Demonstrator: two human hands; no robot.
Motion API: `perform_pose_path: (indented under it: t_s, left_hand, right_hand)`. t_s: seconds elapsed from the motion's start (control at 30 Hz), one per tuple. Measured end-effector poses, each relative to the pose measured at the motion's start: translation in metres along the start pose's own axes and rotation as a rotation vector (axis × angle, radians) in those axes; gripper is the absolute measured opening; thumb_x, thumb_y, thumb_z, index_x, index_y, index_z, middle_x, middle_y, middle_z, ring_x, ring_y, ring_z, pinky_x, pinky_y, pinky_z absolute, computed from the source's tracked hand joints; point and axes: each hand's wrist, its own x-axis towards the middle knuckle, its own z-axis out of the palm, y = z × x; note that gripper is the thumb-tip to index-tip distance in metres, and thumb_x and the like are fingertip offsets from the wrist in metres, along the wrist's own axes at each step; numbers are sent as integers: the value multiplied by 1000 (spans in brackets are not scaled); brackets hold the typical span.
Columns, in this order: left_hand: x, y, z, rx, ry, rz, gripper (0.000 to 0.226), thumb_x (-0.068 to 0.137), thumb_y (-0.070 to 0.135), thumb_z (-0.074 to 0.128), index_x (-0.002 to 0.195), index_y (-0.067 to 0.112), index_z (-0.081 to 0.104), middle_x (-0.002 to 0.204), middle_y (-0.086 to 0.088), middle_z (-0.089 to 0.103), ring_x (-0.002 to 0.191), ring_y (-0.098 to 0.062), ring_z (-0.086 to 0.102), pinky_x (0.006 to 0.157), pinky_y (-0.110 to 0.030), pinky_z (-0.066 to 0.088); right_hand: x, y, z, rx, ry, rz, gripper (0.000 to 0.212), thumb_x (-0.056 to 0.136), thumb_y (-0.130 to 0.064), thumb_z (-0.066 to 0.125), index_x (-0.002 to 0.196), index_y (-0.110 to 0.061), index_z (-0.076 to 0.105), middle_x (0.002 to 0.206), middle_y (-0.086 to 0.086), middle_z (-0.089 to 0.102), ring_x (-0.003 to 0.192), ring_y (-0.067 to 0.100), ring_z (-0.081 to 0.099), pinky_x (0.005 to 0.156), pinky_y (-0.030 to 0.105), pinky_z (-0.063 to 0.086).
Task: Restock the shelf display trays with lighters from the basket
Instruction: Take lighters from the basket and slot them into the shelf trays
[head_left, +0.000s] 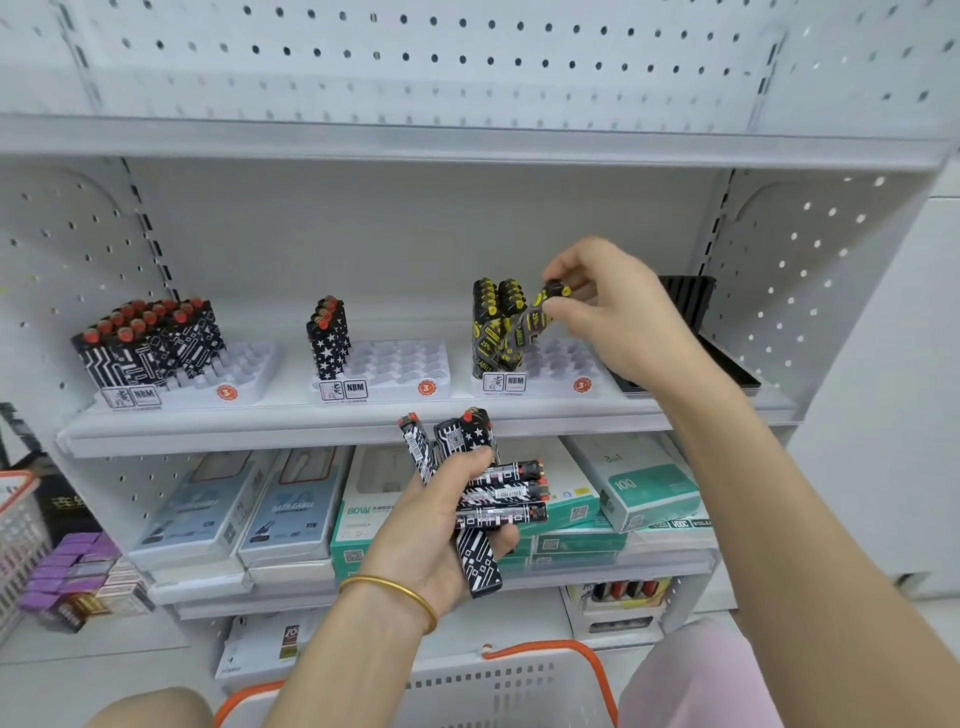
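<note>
The right hand (618, 306) pinches a yellow-patterned lighter (530, 325) over the right tray (563, 376), while the left hand (431, 525) grips a bundle of black-and-white lighters (498, 499).

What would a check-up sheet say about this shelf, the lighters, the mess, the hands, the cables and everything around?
Surface: white shelf carries three part-filled white trays.
Job's things: yellow-black lighter tilted over the right tray; black-and-white lighters bunched; basket below.
Clutter: black rack right of the trays.
Hands: right hand pinches that lighter; left hand grips the bunch.
Cables: nothing seen.
Surroundings: pegboard wall; boxed goods on lower shelf.
</note>
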Motion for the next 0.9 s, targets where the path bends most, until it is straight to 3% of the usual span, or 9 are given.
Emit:
perform_pose_path:
  t_s: [0.17, 0.53, 0.67, 0.8, 0.9]
  left_hand:
    - [-1, 1, -2, 12, 3, 2, 22, 80, 15, 67, 97, 8, 55, 79, -16, 65, 50, -22, 63, 35, -21, 47]
    - [-1, 2, -2, 19, -26, 5, 30, 78, 15, 68, 104, 7, 55, 81, -16, 65, 53, -22, 62, 36, -22, 47]
    - [0, 2, 0, 37, -37, 10, 45, 64, 18, 73, 104, 8, 55, 86, -18, 64, 57, -23, 62, 36, -22, 47]
    - [-1, 2, -1, 50, -40, 30, 51, 58, 20, 73, 104, 6, 56, 83, -17, 65, 56, -23, 63, 36, -22, 47]
    - [0, 1, -1, 59, -51, 37, 37, 73, 17, 71, 105, 7, 56, 82, -16, 64, 57, -23, 62, 36, -22, 46]
  right_hand:
    - [3, -1, 10, -177, -68, -96, 22, 84, -5, 60, 102, -18, 63, 98, 2, 56, 85, 14, 52, 76, 22, 37]
    - [-1, -1, 23, -162, -22, -125, 23, 86, -8, 62, 105, -16, 71, 91, 4, 51, 85, 18, 55, 79, 29, 44]
    - [-9, 4, 30, -206, 56, -172, 28, 87, -8, 60, 112, -18, 69, 94, 4, 48, 84, 24, 55, 79, 39, 47]
    - [-29, -1, 26, -125, 190, -201, 33, 86, -5, 57, 114, -20, 65, 91, -4, 50, 73, 14, 53, 70, 24, 45]
    - [-47, -11, 22, 69, -70, -39, 16, 88, -16, 60, 100, -19, 70, 72, -17, 60, 58, 6, 57, 56, 12, 40]
